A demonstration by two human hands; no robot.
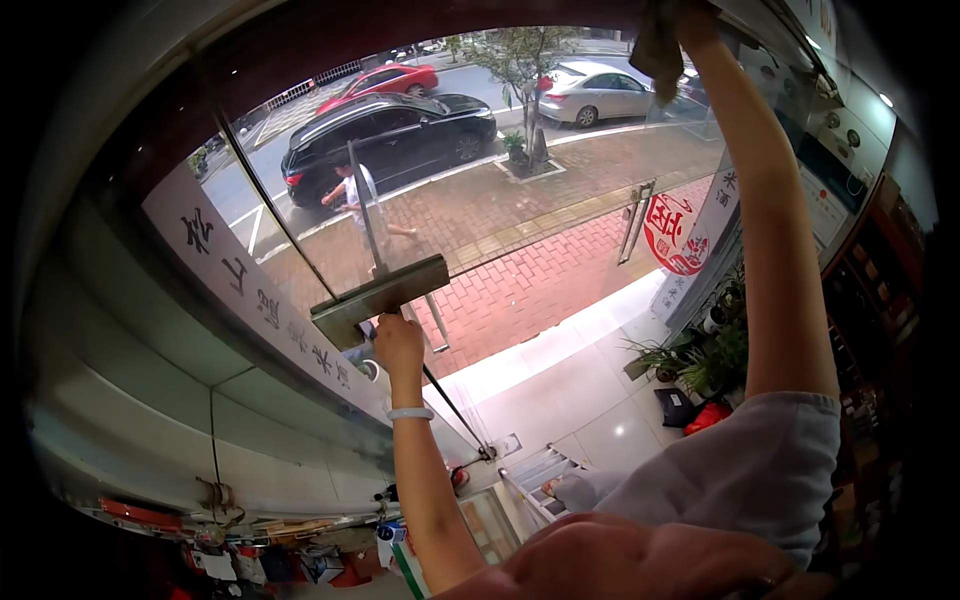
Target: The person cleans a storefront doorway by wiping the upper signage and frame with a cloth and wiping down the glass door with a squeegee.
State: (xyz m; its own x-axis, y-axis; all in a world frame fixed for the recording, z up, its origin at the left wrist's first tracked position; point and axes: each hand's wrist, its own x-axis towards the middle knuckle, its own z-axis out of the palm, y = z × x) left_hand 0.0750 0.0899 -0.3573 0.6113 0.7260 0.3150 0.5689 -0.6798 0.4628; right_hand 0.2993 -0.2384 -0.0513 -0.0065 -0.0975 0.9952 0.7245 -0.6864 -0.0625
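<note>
My left hand is raised and closed around the handle of a window squeegee. Its wide grey head lies tilted across the view, in front of the glass. A pale bracelet circles that wrist. My right hand reaches to the top of the glass front, with a grey-brown cloth bunched in it. Shadow and the view's edge partly hide its fingers. Both arms are stretched upward.
A metal stepladder stands below. Potted plants and a red bag are at the lower right. A long door handle is on the glass. Outside, a person and parked cars, including a black SUV, are in view.
</note>
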